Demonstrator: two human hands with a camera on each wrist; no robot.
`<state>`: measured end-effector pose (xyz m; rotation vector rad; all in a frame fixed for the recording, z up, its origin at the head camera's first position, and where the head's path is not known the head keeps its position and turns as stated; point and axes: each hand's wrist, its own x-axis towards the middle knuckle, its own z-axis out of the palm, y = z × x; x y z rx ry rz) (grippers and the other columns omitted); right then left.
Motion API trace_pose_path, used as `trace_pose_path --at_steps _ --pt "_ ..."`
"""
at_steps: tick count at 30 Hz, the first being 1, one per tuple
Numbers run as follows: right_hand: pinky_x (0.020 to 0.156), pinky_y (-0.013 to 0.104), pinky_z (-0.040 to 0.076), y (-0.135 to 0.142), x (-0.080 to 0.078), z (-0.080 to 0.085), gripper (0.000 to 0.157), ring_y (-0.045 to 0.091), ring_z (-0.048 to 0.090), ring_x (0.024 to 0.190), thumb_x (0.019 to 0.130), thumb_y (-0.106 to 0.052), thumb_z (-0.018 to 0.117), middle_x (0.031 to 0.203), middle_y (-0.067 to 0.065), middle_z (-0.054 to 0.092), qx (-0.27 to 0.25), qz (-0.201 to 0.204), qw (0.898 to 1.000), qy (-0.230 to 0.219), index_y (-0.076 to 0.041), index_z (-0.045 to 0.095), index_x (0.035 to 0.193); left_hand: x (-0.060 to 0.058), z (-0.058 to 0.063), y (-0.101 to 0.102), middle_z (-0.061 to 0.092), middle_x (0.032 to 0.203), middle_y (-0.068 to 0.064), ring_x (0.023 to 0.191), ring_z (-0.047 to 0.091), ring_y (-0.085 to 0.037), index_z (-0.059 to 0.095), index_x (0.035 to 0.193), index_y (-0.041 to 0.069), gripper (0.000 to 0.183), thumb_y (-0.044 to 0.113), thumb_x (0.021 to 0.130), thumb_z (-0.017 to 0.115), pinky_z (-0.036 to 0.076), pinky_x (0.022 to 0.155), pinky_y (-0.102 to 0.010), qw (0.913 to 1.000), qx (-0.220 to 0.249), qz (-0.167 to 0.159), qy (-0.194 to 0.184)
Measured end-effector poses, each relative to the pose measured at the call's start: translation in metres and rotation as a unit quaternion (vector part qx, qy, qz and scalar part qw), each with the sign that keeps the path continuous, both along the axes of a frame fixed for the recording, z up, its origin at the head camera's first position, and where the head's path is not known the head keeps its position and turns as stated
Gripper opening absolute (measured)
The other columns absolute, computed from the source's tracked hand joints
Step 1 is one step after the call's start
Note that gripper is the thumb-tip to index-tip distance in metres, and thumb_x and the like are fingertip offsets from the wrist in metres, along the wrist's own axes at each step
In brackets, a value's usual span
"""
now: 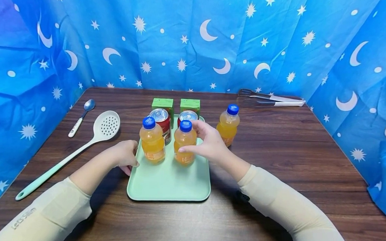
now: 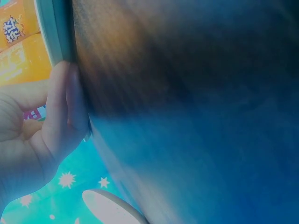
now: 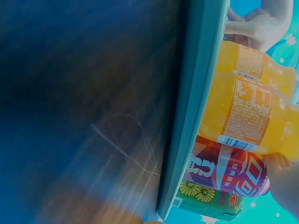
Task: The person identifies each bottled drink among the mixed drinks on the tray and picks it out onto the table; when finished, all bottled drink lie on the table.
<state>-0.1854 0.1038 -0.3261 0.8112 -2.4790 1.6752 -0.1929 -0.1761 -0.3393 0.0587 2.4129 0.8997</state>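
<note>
On the green tray (image 1: pixel 168 186), seen from the head, an orange-drink bottle (image 1: pixel 185 146) stands upright, the right hand's (image 1: pixel 211 143) thumb and fingers curled round it; filled, it should feel weighty, slightly yielding, best held below the blue cap (image 1: pixel 185 126). In the left wrist view, the left hand (image 2: pixel 42 144) pinches the tray's rim, probably stiff and light. The right wrist view shows the bottle's label (image 3: pixel 247 109), likely slippery.

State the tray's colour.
Pale green; the tray shows best in the head view.
</note>
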Motion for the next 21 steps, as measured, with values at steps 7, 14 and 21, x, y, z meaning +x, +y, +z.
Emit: trace_pose_path --at_steps 7,14,21 --pt "0.095 0.033 0.049 -0.0004 0.0006 -0.0009 0.065 0.008 0.055 0.108 0.07 -0.027 0.083 0.118 -0.007 0.059 0.016 -0.007 1.0 0.01 -0.017 0.052 0.126 0.0004 -0.0002 -0.0002 0.052 0.086 -0.02 0.061 0.064 -0.024 0.046 0.103 -0.008 0.033 -0.01 0.076 0.066 0.06 0.052 -0.034 1.0 0.001 -0.001 0.001" --pt "0.095 0.034 0.049 -0.0016 0.0016 -0.0021 0.065 0.009 0.055 0.108 0.07 -0.029 0.083 0.118 -0.007 0.059 0.023 -0.016 1.0 0.001 -0.018 0.052 0.126 0.001 -0.0018 0.0004 0.052 0.086 -0.02 0.06 0.064 -0.024 0.045 0.103 -0.008 0.034 -0.011 0.075 0.065 0.06 0.052 -0.034 1.0 0.004 0.004 -0.002" --pt "0.094 0.035 0.05 -0.0022 0.0021 0.0004 0.063 0.009 0.057 0.106 0.071 -0.029 0.083 0.116 -0.007 0.059 0.022 -0.013 1.0 0.01 -0.018 0.052 0.125 -0.0002 -0.002 0.0001 0.051 0.086 -0.02 0.06 0.064 -0.024 0.046 0.103 -0.008 0.034 -0.011 0.075 0.065 0.06 0.052 -0.034 1.0 0.005 0.004 0.0"
